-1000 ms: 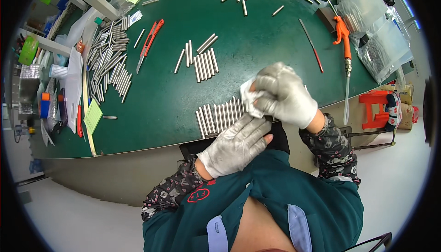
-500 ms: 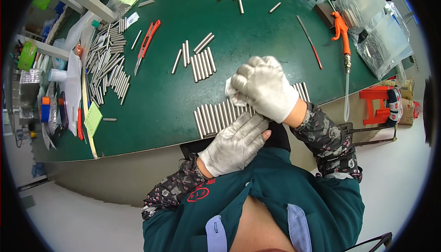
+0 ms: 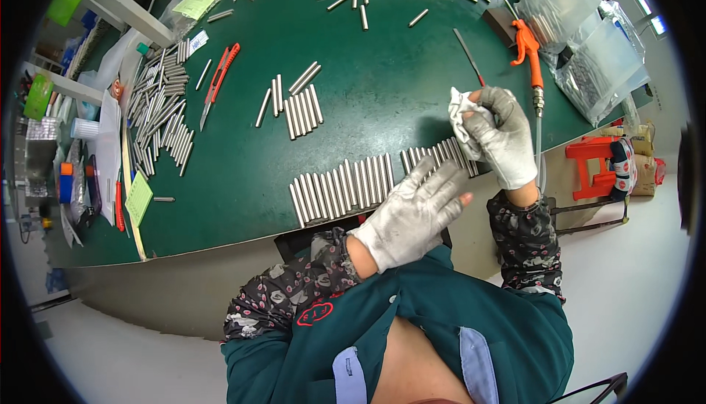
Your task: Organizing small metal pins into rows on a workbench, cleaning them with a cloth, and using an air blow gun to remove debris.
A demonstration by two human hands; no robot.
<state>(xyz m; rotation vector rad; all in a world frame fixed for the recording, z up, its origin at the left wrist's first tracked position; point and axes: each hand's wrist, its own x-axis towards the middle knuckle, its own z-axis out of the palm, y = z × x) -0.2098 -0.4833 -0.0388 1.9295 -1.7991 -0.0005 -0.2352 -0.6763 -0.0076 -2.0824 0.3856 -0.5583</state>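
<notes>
My right hand point(image 3: 506, 137), in a white glove, is closed on a crumpled white cloth point(image 3: 462, 113) and rests at the right end of a row of short metal rods point(image 3: 342, 187) lined up side by side near the table's front edge. My left hand point(image 3: 412, 216), also gloved, lies flat with fingers spread just below that row, touching the rods' near ends; it holds nothing. A thin dark rod point(image 3: 468, 56) lies on the mat just beyond the cloth.
The green table mat point(image 3: 368, 95) carries more rod groups point(image 3: 294, 106), a large pile at the left point(image 3: 158, 113), a red utility knife point(image 3: 219, 84), an orange air gun point(image 3: 531, 54) and clear plastic bags point(image 3: 588, 43). A red stool point(image 3: 599, 168) stands at the right.
My right hand with the cloth has moved right and away from my chest, down onto the right end of the rod row. My left hand has spread flat beside the rods.
</notes>
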